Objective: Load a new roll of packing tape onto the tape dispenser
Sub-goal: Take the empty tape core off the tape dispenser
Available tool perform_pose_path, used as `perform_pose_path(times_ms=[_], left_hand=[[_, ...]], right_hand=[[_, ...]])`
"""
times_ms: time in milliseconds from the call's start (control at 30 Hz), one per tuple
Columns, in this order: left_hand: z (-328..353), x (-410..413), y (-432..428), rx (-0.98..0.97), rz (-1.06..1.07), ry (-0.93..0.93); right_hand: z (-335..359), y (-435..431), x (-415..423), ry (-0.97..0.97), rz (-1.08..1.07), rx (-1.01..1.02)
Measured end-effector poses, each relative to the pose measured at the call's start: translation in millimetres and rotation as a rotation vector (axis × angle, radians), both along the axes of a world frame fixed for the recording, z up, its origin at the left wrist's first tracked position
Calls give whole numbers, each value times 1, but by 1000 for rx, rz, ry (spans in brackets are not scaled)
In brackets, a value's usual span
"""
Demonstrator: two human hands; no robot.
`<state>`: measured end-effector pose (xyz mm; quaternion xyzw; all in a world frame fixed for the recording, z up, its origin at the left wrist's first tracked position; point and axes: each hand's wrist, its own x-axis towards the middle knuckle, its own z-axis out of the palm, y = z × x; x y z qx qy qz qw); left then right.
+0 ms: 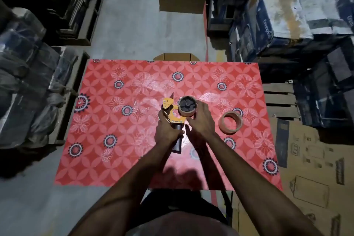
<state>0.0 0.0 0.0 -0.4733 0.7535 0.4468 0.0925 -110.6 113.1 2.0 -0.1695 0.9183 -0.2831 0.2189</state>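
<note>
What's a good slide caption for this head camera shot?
Left hand holds the dispenser while the right hand grasps the roll on its hub; a second roll lies on the table.

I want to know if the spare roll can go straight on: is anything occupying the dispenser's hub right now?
Yes. A roll already sits around the black hub of the tape dispenser, with the right hand on it. The other roll lies apart on the table, to the right.
</note>
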Motion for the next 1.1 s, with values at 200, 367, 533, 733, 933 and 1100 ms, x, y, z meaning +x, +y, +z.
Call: perform_pose_path(times_ms=[200, 367, 533, 733, 933, 1100], left_hand=[[-13, -5, 16, 142, 179, -150], [-31, -8, 6, 299, 135, -136], [-30, -9, -5, 405, 218, 47], [-10, -5, -20, 285, 195, 147], [43, -6, -37, 245, 210, 272], [67, 4, -50, 72, 65, 189]], right_hand=[[-13, -12, -10, -43, 74, 62], [-19, -22, -18, -65, 90, 73], [-12, -32, -35, -84, 114, 91], [15, -47, -48, 46, 135, 56], [60, -68, -51, 186, 94, 30], [81, -69, -33, 266, 127, 25]])
